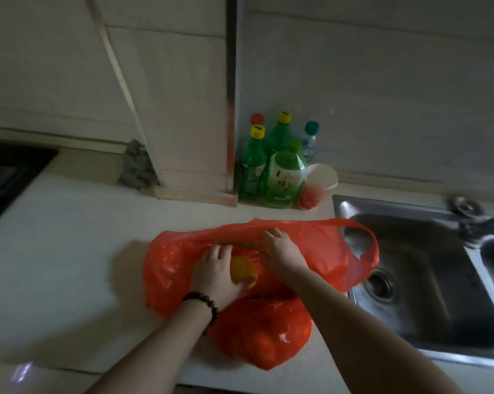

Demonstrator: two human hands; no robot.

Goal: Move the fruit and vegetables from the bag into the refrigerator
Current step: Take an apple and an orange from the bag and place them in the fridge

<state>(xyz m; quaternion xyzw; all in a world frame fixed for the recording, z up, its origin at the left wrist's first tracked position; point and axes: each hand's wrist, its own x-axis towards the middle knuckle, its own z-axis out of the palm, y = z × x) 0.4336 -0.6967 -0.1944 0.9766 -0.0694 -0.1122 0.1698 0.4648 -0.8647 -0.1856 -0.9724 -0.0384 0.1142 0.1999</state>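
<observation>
— Right, we've got the red bag point(166, 268) lying slumped on the counter point(69, 237), its right side spilling over the edge where the sink point(428, 280) begins, and both hands are at its mouth.

— Our left hand point(214, 274) is curled around a yellow fruit point(243, 270), could be a pepper, hard to say, right at the opening. Our right hand point(281, 251) pinches the thin plastic at the far rim and holds the mouth apart.

— How's that going to handle, do we think?

— Light and firm, we'd judge, with a smooth skin that may slip a little. A full wrap of fingers around its middle looks like the safe hold. The bag's the tricky bit: flimsy film, no stiffness, it'll cling and drag.

— And the rest of the load?

— Round orange shapes bulge through the plastic at the counter's near edge. They look rollable, so we'd keep the opening tilted away from the sink side. No refrigerator in view from here.
</observation>
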